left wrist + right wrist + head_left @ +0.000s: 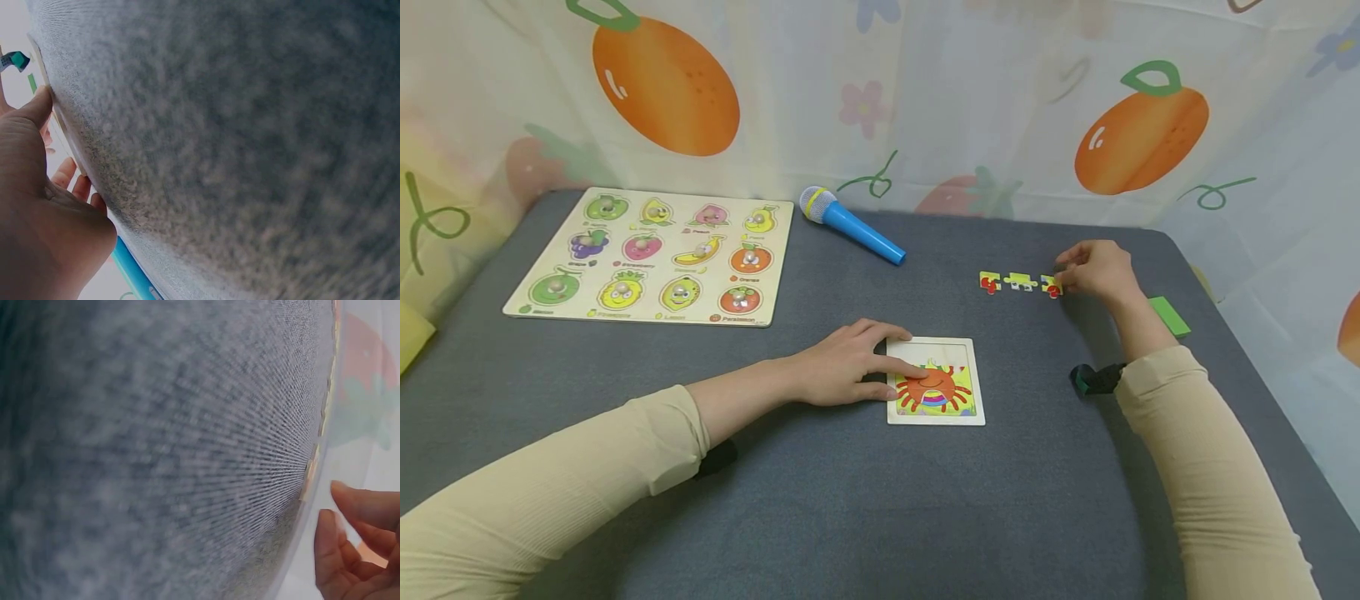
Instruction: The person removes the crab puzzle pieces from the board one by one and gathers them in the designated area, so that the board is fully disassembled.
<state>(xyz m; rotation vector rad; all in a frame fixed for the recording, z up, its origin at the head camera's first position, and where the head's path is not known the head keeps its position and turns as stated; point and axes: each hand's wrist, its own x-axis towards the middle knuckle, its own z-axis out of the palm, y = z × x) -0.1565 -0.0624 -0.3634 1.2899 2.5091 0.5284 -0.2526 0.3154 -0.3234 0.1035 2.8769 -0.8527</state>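
Observation:
My left hand [850,367] rests on a small square jigsaw tray [979,392] with its fingers spread. One fingertip lies on the red crab picture [936,390] inside, and the thumb touches the tray's left side. The tray's upper part shows bare board. To the right, my right hand [1101,271] is at the last of three yellow jigsaw pieces lying in a row. That piece [1051,286] has a red part on it. In the right wrist view, a gap shows between thumb and forefinger [326,540], with the pieces [310,478] lying just beyond the fingertips.
A wooden fruit peg board [640,319] lies at the back left. Beside it is a blue toy microphone [861,232]. A green block [1169,317] lies near the right table edge, beside the right forearm. A fruit-print curtain [925,100] hangs behind the grey table [820,508].

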